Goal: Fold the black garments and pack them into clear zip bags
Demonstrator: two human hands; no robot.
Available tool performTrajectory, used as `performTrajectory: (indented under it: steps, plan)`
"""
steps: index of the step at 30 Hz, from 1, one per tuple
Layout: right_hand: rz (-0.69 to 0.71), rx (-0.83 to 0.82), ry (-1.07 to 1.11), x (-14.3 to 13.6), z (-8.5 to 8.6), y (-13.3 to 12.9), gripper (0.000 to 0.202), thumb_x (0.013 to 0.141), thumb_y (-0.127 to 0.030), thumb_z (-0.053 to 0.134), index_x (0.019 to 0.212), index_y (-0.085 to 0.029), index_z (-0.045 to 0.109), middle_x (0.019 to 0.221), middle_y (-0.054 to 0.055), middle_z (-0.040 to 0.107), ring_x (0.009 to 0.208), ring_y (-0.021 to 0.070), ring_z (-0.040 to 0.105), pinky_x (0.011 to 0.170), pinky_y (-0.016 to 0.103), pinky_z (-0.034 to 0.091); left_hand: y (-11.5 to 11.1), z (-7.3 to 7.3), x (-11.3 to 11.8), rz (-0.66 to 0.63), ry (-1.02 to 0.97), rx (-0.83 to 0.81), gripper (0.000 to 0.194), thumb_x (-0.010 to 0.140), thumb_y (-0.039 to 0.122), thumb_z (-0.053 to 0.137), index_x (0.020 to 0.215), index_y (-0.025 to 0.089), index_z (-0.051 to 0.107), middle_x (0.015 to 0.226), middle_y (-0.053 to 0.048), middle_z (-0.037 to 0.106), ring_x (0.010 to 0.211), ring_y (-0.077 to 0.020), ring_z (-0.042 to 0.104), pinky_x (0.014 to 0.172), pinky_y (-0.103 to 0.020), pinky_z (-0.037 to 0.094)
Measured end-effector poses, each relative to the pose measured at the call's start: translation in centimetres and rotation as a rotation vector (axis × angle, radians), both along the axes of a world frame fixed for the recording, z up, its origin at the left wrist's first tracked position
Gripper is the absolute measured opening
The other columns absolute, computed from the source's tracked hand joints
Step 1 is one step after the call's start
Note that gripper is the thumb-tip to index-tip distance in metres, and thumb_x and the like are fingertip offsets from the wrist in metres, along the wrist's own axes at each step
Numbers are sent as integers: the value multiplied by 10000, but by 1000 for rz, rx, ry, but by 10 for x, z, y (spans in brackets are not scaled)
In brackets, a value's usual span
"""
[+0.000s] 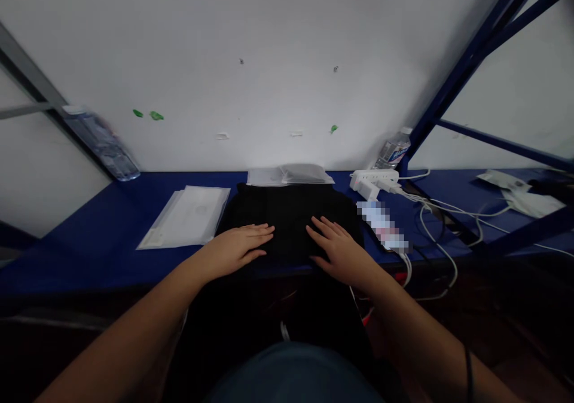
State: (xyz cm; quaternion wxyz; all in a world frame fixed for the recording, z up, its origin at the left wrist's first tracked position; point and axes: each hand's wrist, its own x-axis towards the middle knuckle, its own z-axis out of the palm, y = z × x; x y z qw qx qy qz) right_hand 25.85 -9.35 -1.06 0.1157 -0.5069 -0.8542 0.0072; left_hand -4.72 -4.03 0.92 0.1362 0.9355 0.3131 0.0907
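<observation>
A black cloth item (291, 211), which looks like a folded garment, lies on the blue tabletop (179, 179) in front of me. My left hand (240, 247) rests flat on its left part, fingers stretched out and pointing right. On the right part lies my right hand (334, 244), fingers spread and pointing up and left. Neither hand grips anything. Just behind the cloth are clear plastic bags (287, 174), against the wall. What kind of garment it is cannot be made out in the dark fabric.
White plastic packets (188, 214) lie at left, near a large clear bottle (105, 143) leaning on the frame. At right are a white power strip (376, 179), a phone (383, 226), tangled white cables (437, 211) and a smaller bottle (393, 149). Blue metal posts (475, 62) rise there.
</observation>
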Motion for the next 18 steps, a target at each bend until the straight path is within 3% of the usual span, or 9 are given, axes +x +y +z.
performTrajectory:
  steps: [3, 7, 13, 18]
  plan:
    - [16, 27, 10, 0, 3, 1, 577, 883, -144, 558, 1460, -160, 545, 1563, 147, 456, 1462, 329, 400, 1169, 500, 399, 5, 4, 1, 73, -32, 9, 384, 1037, 353, 439, 1353, 247, 630, 1453, -15, 589, 1348, -205, 556, 1154, -394, 427]
    - [-46, 12, 61, 17, 7, -1, 702, 758, 33, 462, 1411, -186, 601, 1483, 80, 564, 1371, 252, 531, 1147, 415, 449, 7, 6, -3, 170, -88, 20, 383, 1035, 402, 439, 1310, 250, 659, 1385, -12, 649, 1298, -212, 601, 1111, -400, 478]
    - [-264, -2, 170, 42, -1, -7, 665, 709, 57, 430, 1266, -176, 708, 1374, 76, 656, 1271, 234, 622, 1110, 401, 488, 6, -9, -19, 90, -92, 49, 379, 1004, 332, 485, 1341, 250, 638, 1440, -20, 601, 1334, -213, 571, 1128, -408, 470]
    - [-391, 64, 262, 41, 15, -6, 542, 760, -3, 470, 1188, -205, 735, 1207, 78, 744, 1107, 263, 703, 984, 415, 556, 9, 3, -24, 181, -199, 156, 383, 986, 253, 442, 1295, 243, 668, 1329, -12, 686, 1244, -206, 643, 1060, -426, 534]
